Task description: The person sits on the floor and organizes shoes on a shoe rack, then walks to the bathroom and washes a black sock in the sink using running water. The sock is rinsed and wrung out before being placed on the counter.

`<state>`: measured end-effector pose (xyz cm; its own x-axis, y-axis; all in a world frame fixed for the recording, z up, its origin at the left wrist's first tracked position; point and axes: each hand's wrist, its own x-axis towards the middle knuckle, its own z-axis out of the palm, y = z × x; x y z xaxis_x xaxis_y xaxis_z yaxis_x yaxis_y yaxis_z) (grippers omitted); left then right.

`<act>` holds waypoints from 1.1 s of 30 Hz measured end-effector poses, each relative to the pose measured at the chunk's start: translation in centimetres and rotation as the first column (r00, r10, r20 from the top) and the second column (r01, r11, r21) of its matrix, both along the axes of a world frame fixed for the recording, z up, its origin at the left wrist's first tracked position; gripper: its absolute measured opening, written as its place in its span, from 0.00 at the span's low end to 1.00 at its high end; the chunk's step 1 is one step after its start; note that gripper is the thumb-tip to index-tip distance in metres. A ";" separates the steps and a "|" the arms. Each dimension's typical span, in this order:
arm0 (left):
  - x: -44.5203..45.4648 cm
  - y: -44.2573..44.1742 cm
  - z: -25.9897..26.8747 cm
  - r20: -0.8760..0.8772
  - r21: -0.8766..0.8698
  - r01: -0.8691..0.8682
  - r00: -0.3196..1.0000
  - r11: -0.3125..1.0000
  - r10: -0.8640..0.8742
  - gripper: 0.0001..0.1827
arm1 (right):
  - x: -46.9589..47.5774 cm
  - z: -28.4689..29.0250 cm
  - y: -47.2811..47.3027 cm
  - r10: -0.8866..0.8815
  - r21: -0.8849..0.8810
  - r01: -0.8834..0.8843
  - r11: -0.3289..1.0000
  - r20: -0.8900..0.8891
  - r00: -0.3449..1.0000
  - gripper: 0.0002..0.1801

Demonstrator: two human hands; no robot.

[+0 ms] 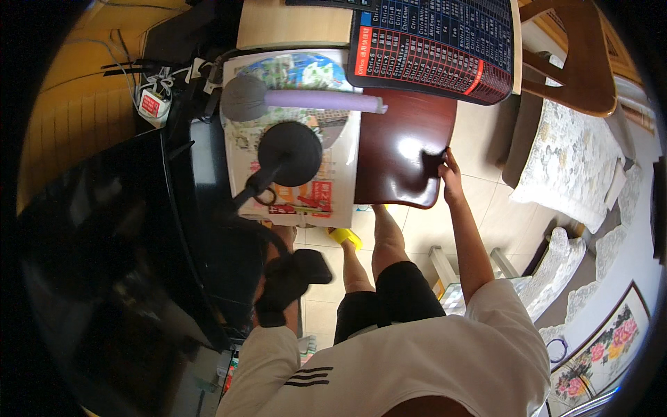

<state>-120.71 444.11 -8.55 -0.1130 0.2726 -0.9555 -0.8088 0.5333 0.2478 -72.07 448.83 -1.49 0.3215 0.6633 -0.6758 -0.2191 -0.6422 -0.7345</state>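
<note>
My right hand (451, 178) grips the right edge of a glossy dark-red wooden seat (385, 140); a dark reflection shows beside the fingers. My left forearm reaches forward from a white sleeve into dark, blurred shapes, where the hand cannot be made out. Near it is a black device (312, 267). Farther forward, a black disc (289, 154) on a dark stem lies over a pile of printed sheets (341, 172). Across the same sheets rests a tool with a lilac handle (323, 101) and a rounded grey head (244, 98).
A large black screen (104, 234) fills the left side. Behind it are a white power strip (155, 104) and tangled cables. A printed desk mat (427, 52) overhangs the desk ahead. At right stand a wooden chair (578, 68) and a covered sofa (552, 266).
</note>
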 end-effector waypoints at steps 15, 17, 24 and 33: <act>-0.8 -2.5 2.0 -0.016 -0.081 -0.058 0.998 0.995 0.057 0.24 | 2.5 0.4 -0.8 0.136 0.066 -0.127 0.990 -0.160 0.978 0.42; -0.9 -5.5 3.4 -0.032 -0.078 -0.085 0.996 0.993 0.082 0.24 | 2.8 -1.4 -1.6 0.233 -0.056 -0.228 0.972 0.114 0.966 0.41; 1.1 -18.8 12.8 -0.055 0.241 -0.120 0.989 0.963 0.137 0.15 | -6.0 1.3 -10.0 0.429 -0.191 -0.386 0.902 0.482 0.764 0.15; 13.7 -15.9 29.7 0.086 0.250 -0.054 0.996 0.967 0.033 0.23 | -18.3 23.9 -13.3 0.905 0.557 -0.716 0.421 -0.209 0.370 0.32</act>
<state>-106.96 428.21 21.16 -0.0561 0.5019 -0.8631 -0.8526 0.4258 0.3030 -90.35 435.57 22.36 -0.7561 0.6083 -0.2415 -0.0561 -0.4278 -0.9021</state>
